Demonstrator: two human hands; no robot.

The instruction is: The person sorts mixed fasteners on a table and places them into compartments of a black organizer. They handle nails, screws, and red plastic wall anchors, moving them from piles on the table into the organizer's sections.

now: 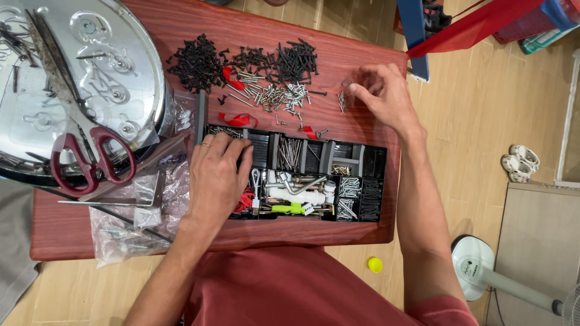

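A black compartment box point(371, 163) of screws and small fittings lies on a reddish wooden table point(362, 60). My left hand point(215, 176) rests flat on the box's left end, fingers spread, holding nothing. My right hand point(382, 95) is at the far right of the table, fingertips pinched on a few small silver screws point(343, 100). Heaps of black screws point(196, 62) and silver screws point(279, 95) lie beyond the box, with red strips point(238, 119) among them.
A round metal tray point(130, 54) with red-handled scissors point(90, 157) on it sits at the left. Clear plastic bags point(130, 220) lie below it. On the floor at the right are a fan base point(474, 265), a yellow cap point(375, 264) and small shoes point(521, 162).
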